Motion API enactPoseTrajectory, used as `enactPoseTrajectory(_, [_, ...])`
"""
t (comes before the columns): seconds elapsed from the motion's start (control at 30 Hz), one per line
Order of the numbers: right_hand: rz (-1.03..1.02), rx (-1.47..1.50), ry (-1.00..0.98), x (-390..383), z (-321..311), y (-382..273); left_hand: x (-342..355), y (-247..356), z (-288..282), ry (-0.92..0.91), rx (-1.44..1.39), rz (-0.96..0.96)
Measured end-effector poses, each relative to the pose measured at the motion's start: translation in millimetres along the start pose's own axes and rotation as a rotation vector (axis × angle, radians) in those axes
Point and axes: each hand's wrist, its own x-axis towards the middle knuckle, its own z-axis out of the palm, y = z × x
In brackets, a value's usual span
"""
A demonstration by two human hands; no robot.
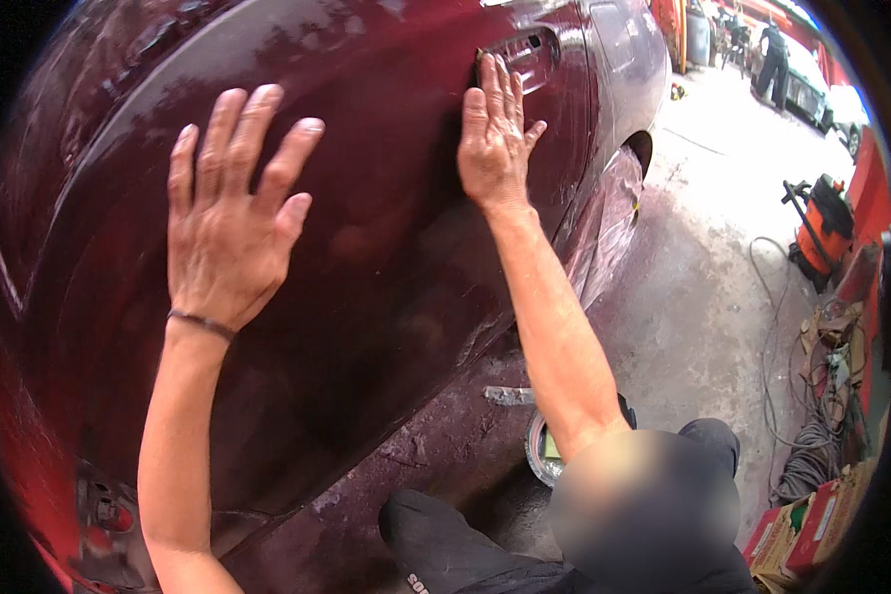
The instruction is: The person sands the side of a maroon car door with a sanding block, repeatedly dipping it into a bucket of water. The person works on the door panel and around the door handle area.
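Observation:
A glossy dark maroon car door panel (366, 267) fills the left and middle of the view. My left hand (230, 208) has its fingers spread against or just over the panel, with a dark band at the wrist. Higher up on the right, my right hand (497, 148) is laid flat, fingers stretched, just beside the handle recess (533, 54), whose handle is absent. A small edge shows at those fingertips; I cannot make out what it is. The palms' undersides are hidden. Clear plastic sheeting (614, 223) covers part of the car toward its wheel arch.
A round container (542, 450) and a strip (508, 395) lie below the panel. Along the right are an orange-black vacuum (824, 226), hoses and cords (812, 465), and cardboard boxes (802, 530). A person (774, 59) stands by another car (807, 94) at the back.

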Motion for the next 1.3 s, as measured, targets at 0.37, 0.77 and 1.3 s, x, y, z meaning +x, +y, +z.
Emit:
enactPoseTrajectory(0.37, [-0.189,0.006,0.087,-55,-13,106,4,10,1,-0.151,0.175,0.239])
enactPoseTrajectory(0.77, [-0.001,0.077,0.103,-106,2,99,1,14,8,-0.157,0.213,0.233])
enactPoseTrajectory(1.3, [0.12,-0.079,0.196,-87,-18,165,1,26,18,-0.088,0.18,0.251])
